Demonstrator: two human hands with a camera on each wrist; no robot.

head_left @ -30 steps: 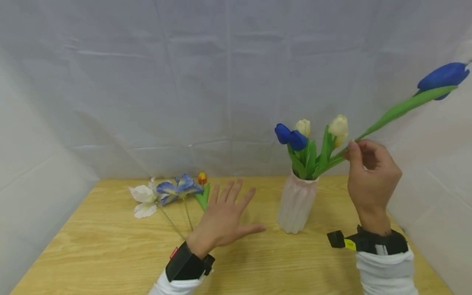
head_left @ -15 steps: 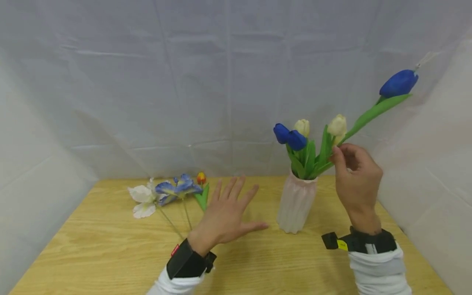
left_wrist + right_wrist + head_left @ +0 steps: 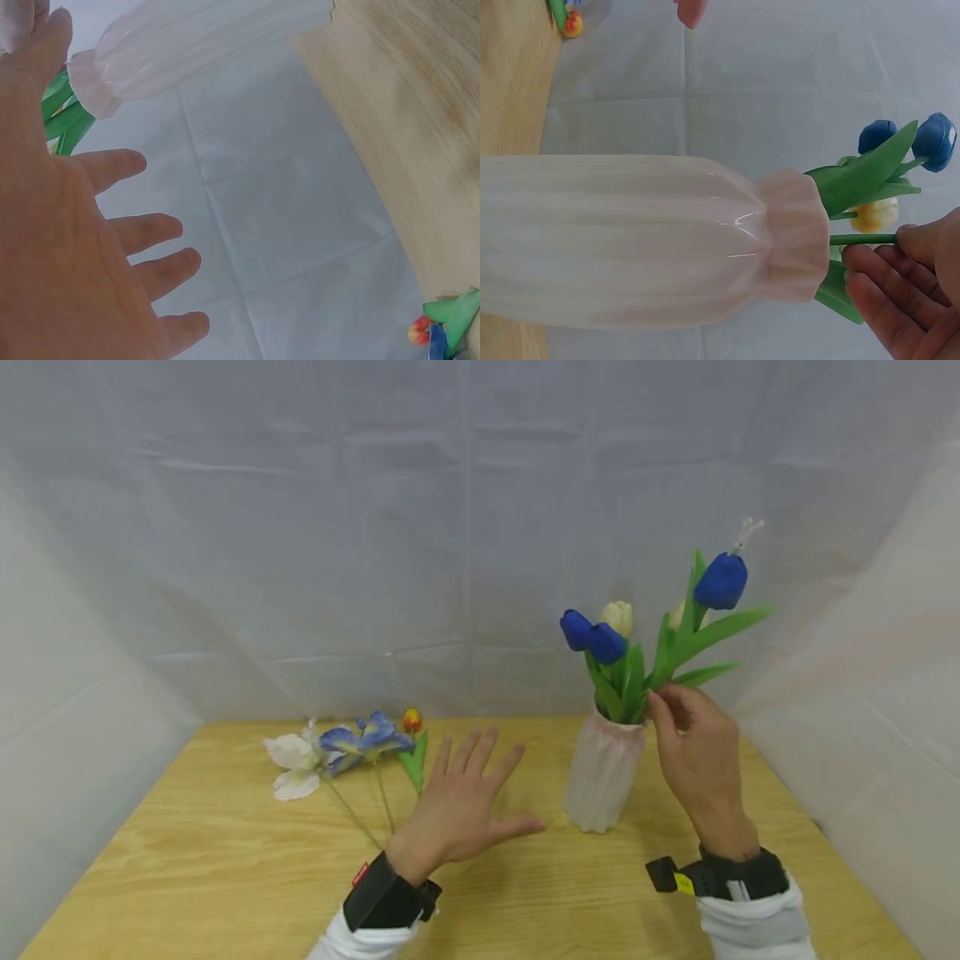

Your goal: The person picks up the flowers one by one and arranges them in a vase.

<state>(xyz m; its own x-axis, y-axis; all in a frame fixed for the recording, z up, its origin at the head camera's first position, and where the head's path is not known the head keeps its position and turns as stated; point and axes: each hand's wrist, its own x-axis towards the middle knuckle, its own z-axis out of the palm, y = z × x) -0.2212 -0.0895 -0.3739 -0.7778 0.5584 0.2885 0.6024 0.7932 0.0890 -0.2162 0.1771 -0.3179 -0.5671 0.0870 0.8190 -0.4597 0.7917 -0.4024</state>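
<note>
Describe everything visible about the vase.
The vase is pale pinkish-white and glossy, ceramic-looking, with soft lengthwise ridges, a narrowed neck and a ruffled, pinker rim. It stands on the wooden table, holding blue and cream tulips. The right hand pinches a green stem just outside the rim, apparently without touching the vase.

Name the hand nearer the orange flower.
Left hand, spread just in front and right of the orange flower; the right hand is farther right, pinching a stem above the vase.

Soft, dim light, faint shadows on the table (image 3: 225,877), small glints on the vase (image 3: 652,240)
</note>
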